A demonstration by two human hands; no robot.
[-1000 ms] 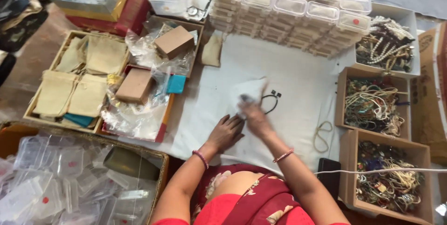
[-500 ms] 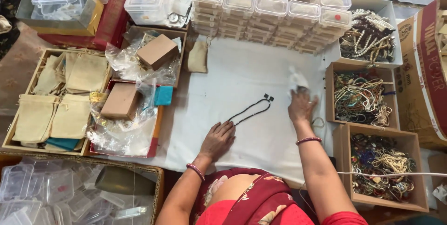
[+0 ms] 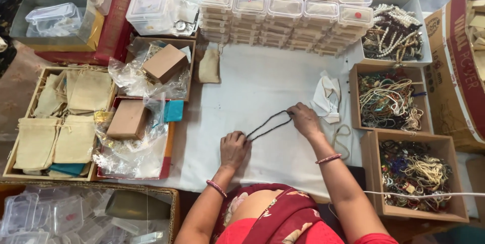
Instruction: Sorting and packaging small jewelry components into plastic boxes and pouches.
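The left hand (image 3: pixel 234 149) and the right hand (image 3: pixel 304 118) both held a thin dark necklace (image 3: pixel 268 125). The necklace lay stretched between them on a white cloth (image 3: pixel 257 82) in the middle of the surface. The left grip was closed on the near end of the necklace. The right grip pinched the far end with the fingertips. Each wrist had a thin bangle on it.

Just right of the right hand lay a crumpled white paper (image 3: pixel 326 97). A pale cord loop (image 3: pixel 342 138) lay near that wrist.

On the right stood three boxes. The far one was a white tray (image 3: pixel 422 16) with pearl and dark beads. The middle box (image 3: pixel 353 97) held a tangle of light and green strings. The near box (image 3: pixel 444 145) held many mixed beads.

At the far side were rows of small clear boxes (image 3: pixel 283 6) with red dots on the lids. A bigger clear tub (image 3: pixel 154 1) stood to their left.

On the left was a tray of cloth bags (image 3: pixel 60 117). Beside it were two brown boxes (image 3: pixel 129 118) among clear plastic wraps. A small cloth pouch (image 3: pixel 208 66) lay at the far left edge of the white cloth. At the near left was a basket of empty clear cases (image 3: pixel 45 218)
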